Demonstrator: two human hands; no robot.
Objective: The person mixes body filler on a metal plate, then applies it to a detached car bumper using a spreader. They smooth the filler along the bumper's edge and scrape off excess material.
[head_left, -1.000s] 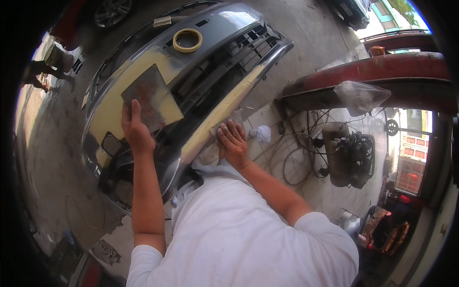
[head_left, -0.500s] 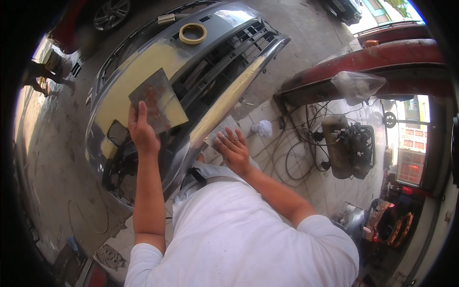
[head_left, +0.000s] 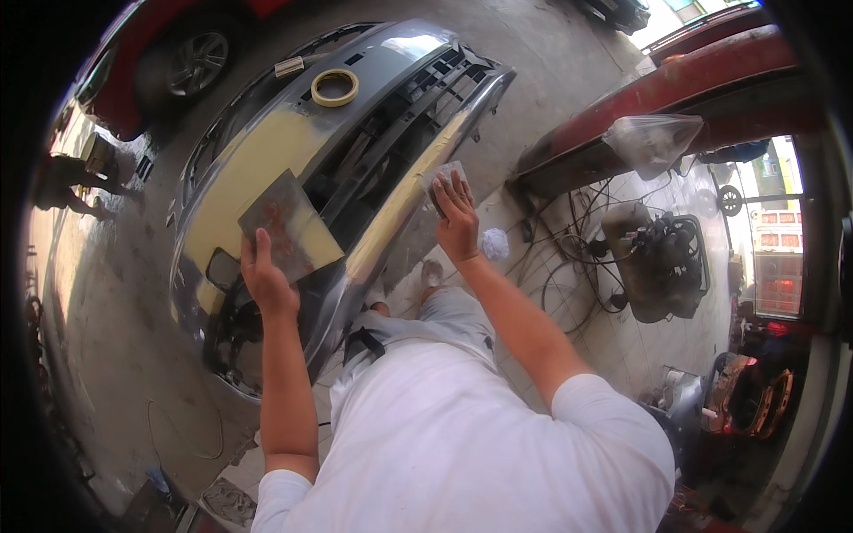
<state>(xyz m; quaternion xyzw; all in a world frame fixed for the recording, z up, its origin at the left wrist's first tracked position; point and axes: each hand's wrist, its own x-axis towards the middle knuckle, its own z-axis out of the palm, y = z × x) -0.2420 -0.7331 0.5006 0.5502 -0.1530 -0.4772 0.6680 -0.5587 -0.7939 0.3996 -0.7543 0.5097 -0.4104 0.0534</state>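
- Two hands are on a grey car bumper (head_left: 267,151) that lies across the concrete floor (head_left: 107,355), with broad yellow filler patches (head_left: 244,169) along its face.
- Left hand (head_left: 265,277) grips the lower edge of a flat, smeared mixing board (head_left: 283,222), thumb on top, fingers closed under it; the board rests on the bumper's yellow area.
- Right hand (head_left: 458,218) presses flat, fingers spread, onto a small grey sanding sheet (head_left: 440,182) at the bumper's lower edge, beside the dark grille openings (head_left: 391,124).
- Up on the bumper's far side, a roll of masking tape (head_left: 335,87) lies flat, well apart from both hands.
- Just beside the right wrist, a white crumpled wad (head_left: 494,242) sits on the floor.
- Further right: tangled cables (head_left: 569,266) and a dark machine (head_left: 662,262).
- Beyond that, a red car body (head_left: 702,80) with a clear plastic bag (head_left: 653,138) lying against it.
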